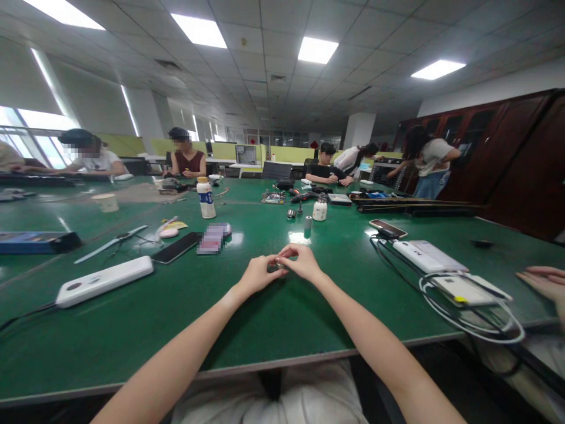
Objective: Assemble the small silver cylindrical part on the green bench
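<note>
Near the middle of the green table [247, 318], my left hand [261, 272] and my right hand [301, 261] meet at the fingertips. Between them is a small metallic object [279, 266], mostly hidden by the fingers. Both hands have their fingers curled round it, low over the tabletop. A silver cylinder [308, 226] stands upright just beyond my right hand. Behind it are a white round bottle [320, 209] and small dark metal parts [292, 214].
At left lie a white power strip [106, 281], a black phone [177, 247] and a labelled bottle [205, 198]. Right of my arm are white devices [430, 257] with coiled cables. Another person's hand [545, 282] rests at the right edge. Several people sit or stand beyond.
</note>
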`<state>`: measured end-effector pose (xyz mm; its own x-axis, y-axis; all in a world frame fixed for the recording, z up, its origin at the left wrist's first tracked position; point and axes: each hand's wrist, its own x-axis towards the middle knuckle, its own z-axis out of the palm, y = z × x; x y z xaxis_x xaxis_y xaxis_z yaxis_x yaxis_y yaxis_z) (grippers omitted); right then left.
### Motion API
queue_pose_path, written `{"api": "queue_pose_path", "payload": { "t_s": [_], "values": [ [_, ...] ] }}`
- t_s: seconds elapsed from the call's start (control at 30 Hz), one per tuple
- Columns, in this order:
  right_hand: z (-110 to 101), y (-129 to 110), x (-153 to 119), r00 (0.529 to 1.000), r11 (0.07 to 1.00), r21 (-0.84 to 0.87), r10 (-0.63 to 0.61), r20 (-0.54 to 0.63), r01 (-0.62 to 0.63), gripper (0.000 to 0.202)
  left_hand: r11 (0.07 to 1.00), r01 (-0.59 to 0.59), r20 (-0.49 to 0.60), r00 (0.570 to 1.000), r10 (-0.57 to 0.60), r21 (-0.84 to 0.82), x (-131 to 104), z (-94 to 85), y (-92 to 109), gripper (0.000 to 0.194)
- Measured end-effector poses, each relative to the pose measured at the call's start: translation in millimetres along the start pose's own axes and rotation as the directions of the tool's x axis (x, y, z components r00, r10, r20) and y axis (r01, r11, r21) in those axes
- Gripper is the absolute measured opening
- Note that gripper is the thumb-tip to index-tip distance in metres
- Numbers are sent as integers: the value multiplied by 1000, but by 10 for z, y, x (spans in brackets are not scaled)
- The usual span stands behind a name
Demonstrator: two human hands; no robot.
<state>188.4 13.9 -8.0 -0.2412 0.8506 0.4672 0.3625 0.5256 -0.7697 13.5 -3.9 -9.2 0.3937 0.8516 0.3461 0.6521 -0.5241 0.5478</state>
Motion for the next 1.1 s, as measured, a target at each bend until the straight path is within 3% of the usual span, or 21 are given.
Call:
{"api": "queue_pose_path", "payload": {
  "t_s": [0.23,0.6,0.87,1.1],
  "values": [
    [-15,-27,-11,996,998,-12,-66,-66,65,14,1000,-8,-7,1000,8,-4,-3,2,-16,35],
    [-26,-23,-10,998,999,7,-45,35,45,17,1000,-13,-3,1000,13,18,-5,-10,-6,39],
    [-69,-35,-1,995,997,-59,-48,-84,43,16,1000,11,0,1000,-11,-9,-9,-13,-4,41],
    [-32,-31,-11,997,997,-9,-78,21,79,17,1000,-11,-4,1000,11,17,-14,-15,4,40]
  ]
}}
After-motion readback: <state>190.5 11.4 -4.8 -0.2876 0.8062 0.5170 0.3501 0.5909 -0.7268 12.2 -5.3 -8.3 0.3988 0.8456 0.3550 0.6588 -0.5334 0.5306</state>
